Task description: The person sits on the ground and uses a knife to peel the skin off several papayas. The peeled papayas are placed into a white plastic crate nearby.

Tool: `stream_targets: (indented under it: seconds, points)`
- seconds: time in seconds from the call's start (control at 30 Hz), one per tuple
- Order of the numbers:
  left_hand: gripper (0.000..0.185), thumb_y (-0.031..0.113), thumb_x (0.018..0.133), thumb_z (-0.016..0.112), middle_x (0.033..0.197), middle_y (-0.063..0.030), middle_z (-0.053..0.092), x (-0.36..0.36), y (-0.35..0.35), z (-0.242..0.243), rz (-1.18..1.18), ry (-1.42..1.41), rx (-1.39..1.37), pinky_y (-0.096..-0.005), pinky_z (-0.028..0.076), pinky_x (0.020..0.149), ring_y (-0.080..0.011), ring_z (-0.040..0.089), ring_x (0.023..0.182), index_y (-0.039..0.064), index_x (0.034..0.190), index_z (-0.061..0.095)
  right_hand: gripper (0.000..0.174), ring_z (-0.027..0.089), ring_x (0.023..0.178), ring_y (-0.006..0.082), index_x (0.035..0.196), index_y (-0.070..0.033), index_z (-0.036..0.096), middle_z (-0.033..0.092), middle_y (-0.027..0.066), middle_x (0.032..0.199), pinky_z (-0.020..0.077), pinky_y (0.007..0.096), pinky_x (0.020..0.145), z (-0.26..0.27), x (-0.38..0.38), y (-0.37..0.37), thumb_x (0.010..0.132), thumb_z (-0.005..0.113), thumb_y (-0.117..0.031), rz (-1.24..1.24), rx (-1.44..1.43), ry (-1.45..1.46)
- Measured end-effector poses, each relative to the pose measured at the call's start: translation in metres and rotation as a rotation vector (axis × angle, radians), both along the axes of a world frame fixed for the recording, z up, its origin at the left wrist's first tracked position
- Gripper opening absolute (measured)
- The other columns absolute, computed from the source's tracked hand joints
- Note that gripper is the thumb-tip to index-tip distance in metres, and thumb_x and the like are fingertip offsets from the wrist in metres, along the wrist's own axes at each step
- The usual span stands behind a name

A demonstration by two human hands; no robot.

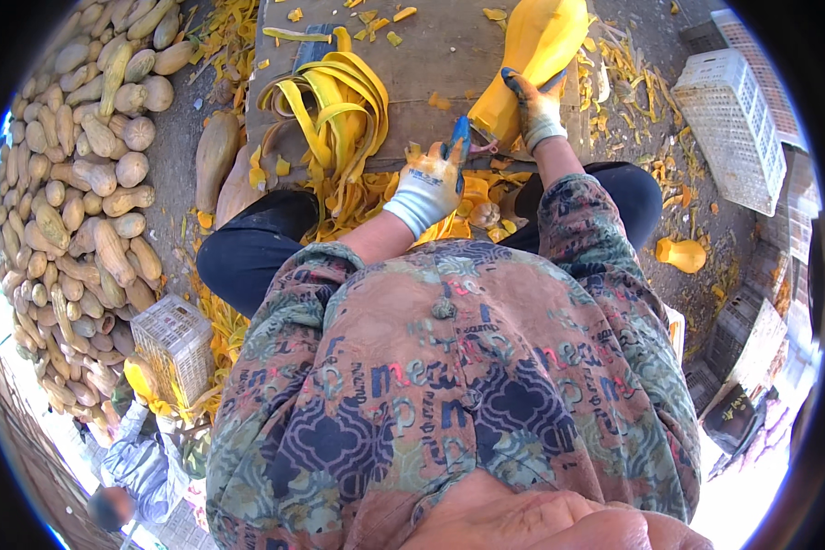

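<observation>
My left hand [433, 172], in a stained white glove with blue fingertips, holds a small pink-handled peeler [485, 146], mostly hidden by the fingers, at the near end of a peeled yellow squash [543, 41]. Wrapped around that squash's lower side is my right hand [537, 103], gloved the same way. The squash lies tilted over the near edge of a worn wooden board [419, 75]. Long yellow peel ribbons [344, 103] are heaped on the board to the left and hang over its edge. More peelings [364, 199] lie between my knees.
Unpeeled squashes [96, 172] form a large pile at the left, with two more [216, 158] beside the board. A plastic crate [172, 337] and another person [141, 460] are at lower left. White crates [735, 124] stand at right, above a peeled squash piece [680, 254] on the ground.
</observation>
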State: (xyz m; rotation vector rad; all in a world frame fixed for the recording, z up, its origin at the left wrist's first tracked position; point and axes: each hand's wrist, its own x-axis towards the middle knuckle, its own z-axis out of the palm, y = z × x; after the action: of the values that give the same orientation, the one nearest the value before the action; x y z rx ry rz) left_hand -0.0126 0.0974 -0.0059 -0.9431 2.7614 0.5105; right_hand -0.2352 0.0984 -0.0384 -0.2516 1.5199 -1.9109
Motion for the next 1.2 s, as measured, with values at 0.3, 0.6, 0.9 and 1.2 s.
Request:
stream_targets:
  seconds: [0.3, 0.6, 0.9, 1.2]
  points:
    - [0.072, 0.032, 0.086, 0.06, 0.128, -0.0268, 0.051, 0.041, -0.006, -0.023, 0.077, 0.189, 0.218, -0.0465, 0.051, 0.089, -0.0399, 0.062, 0.104, 0.003, 0.145, 0.03, 0.074, 0.062, 0.095, 0.0246, 0.137, -0.014, 0.037, 0.06, 0.0101, 0.111, 0.0545, 0.0391, 0.081, -0.003, -0.011, 0.015, 0.075, 0.076, 0.0, 0.021, -0.077, -0.074]
    - [0.072, 0.024, 0.082, 0.06, 0.11, -0.0272, 0.062, 0.007, -0.005, 0.002, 0.044, 0.176, 0.43, -0.0475, 0.051, 0.086, -0.0421, 0.063, 0.096, 0.005, 0.145, 0.029, 0.054, 0.064, 0.093, 0.025, 0.127, -0.011, 0.049, 0.064, 0.0091, 0.105, 0.0566, 0.0404, 0.08, -0.037, -0.028, 0.029, 0.079, 0.07, -0.003, 0.134, -0.182, -0.247]
    - [0.055, 0.004, 0.079, 0.052, 0.091, -0.0149, 0.067, -0.026, -0.028, -0.025, 0.334, 0.445, 0.744, -0.0349, 0.051, 0.07, -0.0232, 0.062, 0.073, 0.006, 0.134, 0.048, 0.053, 0.065, 0.09, 0.0296, 0.129, -0.01, 0.048, 0.062, 0.013, 0.106, 0.0571, 0.0447, 0.078, -0.028, -0.031, 0.035, 0.081, 0.069, -0.009, 0.259, -0.206, -0.477]
    - [0.077, -0.011, 0.077, 0.044, 0.15, -0.005, 0.042, 0.08, -0.002, -0.006, 0.385, 0.662, 0.926, -0.0256, 0.046, 0.085, -0.0119, 0.055, 0.095, 0.008, 0.151, 0.028, 0.066, 0.066, 0.095, 0.0248, 0.138, -0.013, 0.042, 0.064, 0.011, 0.113, 0.0575, 0.0403, 0.081, -0.017, -0.037, 0.022, 0.08, 0.067, 0.007, 0.211, -0.11, -0.34]
